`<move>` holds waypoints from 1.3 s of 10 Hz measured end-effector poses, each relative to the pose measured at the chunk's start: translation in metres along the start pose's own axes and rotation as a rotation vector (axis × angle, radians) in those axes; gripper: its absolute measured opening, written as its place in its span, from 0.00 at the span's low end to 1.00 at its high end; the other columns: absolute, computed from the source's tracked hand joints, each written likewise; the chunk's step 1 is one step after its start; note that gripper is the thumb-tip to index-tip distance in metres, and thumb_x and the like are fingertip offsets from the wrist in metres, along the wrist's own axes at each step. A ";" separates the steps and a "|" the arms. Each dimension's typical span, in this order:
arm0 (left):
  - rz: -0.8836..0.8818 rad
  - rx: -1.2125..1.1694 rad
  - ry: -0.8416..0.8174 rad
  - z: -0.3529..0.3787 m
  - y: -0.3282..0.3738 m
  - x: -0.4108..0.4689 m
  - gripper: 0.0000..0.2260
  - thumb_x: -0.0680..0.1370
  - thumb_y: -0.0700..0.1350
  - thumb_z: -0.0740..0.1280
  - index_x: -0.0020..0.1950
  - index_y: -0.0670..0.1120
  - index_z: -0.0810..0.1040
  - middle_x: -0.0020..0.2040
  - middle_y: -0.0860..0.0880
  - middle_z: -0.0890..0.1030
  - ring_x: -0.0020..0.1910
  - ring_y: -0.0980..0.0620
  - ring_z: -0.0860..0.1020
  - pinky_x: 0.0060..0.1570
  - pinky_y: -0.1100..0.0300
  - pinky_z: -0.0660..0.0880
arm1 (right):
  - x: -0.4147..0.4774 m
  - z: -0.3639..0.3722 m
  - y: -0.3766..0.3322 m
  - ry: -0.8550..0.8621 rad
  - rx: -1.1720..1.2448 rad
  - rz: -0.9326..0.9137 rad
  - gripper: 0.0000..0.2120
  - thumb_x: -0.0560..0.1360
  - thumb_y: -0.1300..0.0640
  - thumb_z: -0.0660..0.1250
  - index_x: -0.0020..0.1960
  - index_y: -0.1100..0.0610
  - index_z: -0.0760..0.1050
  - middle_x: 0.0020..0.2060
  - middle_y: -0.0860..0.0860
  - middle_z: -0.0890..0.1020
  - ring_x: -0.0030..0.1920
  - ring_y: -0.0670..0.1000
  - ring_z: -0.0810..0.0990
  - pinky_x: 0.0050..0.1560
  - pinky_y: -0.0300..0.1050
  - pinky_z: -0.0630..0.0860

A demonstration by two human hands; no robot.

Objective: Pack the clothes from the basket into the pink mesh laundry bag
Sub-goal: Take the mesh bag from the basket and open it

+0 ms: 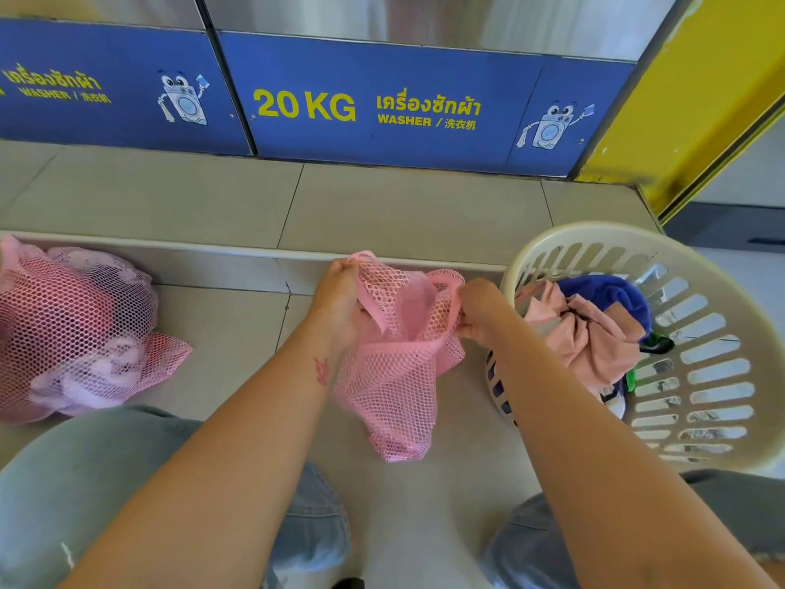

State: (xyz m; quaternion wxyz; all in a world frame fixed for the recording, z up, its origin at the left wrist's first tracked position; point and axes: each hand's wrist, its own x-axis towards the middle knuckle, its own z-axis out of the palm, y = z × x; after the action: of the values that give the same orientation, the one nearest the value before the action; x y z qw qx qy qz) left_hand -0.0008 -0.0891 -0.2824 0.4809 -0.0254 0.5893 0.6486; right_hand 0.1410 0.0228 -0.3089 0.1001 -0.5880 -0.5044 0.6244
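A limp pink mesh laundry bag (pixel 397 376) hangs between my hands over the tiled floor. My left hand (pixel 340 299) grips its rim on the left side, and my right hand (pixel 480 308) pinches the rim on the right, holding the mouth apart. Just to the right stands a cream slatted basket (pixel 688 376) with a pink garment (pixel 586 333), a blue garment (pixel 611 295) and bits of green and white cloth inside.
A second pink mesh bag (pixel 76 329), stuffed with clothes, lies on the floor at the left. A tiled step (pixel 382 206) runs in front of blue washer panels (pixel 382 108). My knees in light jeans (pixel 85 482) fill the bottom. A yellow frame (pixel 701 99) stands at the right.
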 end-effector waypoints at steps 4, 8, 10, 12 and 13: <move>0.004 0.148 -0.082 0.003 0.050 0.005 0.16 0.71 0.40 0.75 0.56 0.37 0.76 0.42 0.43 0.79 0.36 0.49 0.79 0.41 0.55 0.79 | 0.016 -0.004 0.010 0.245 -0.311 -0.359 0.10 0.83 0.56 0.51 0.52 0.59 0.68 0.37 0.53 0.73 0.36 0.52 0.71 0.37 0.45 0.68; 0.517 0.222 0.093 0.030 0.079 -0.006 0.16 0.79 0.57 0.62 0.38 0.48 0.69 0.36 0.47 0.71 0.39 0.48 0.69 0.40 0.53 0.68 | 0.003 -0.008 -0.008 0.415 -0.317 -0.615 0.10 0.84 0.51 0.50 0.50 0.56 0.65 0.32 0.49 0.72 0.31 0.48 0.71 0.30 0.43 0.64; 0.381 0.227 -0.078 0.015 0.048 -0.006 0.13 0.83 0.53 0.55 0.44 0.46 0.66 0.40 0.43 0.85 0.29 0.47 0.73 0.34 0.55 0.73 | 0.010 -0.012 0.021 0.320 -0.454 -0.470 0.10 0.84 0.52 0.49 0.51 0.57 0.65 0.31 0.49 0.72 0.29 0.49 0.71 0.28 0.43 0.62; 0.328 0.312 -0.072 0.006 0.033 0.000 0.18 0.82 0.58 0.54 0.41 0.46 0.70 0.30 0.45 0.72 0.23 0.52 0.67 0.24 0.62 0.63 | 0.013 -0.013 0.029 0.301 -0.428 -0.411 0.10 0.84 0.52 0.50 0.51 0.56 0.65 0.31 0.50 0.72 0.29 0.50 0.71 0.28 0.43 0.62; 0.433 0.342 -0.035 0.011 0.040 0.002 0.18 0.82 0.57 0.55 0.40 0.47 0.70 0.29 0.47 0.69 0.22 0.54 0.65 0.24 0.62 0.61 | 0.013 -0.013 0.017 0.329 -0.428 -0.458 0.11 0.84 0.51 0.49 0.52 0.56 0.66 0.32 0.49 0.73 0.30 0.48 0.72 0.28 0.42 0.61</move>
State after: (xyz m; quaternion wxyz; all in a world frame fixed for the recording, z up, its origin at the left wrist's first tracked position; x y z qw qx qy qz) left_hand -0.0220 -0.0730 -0.2511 0.3384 0.1942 0.6735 0.6278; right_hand 0.1562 0.0308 -0.3269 0.1921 -0.5602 -0.7195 0.3629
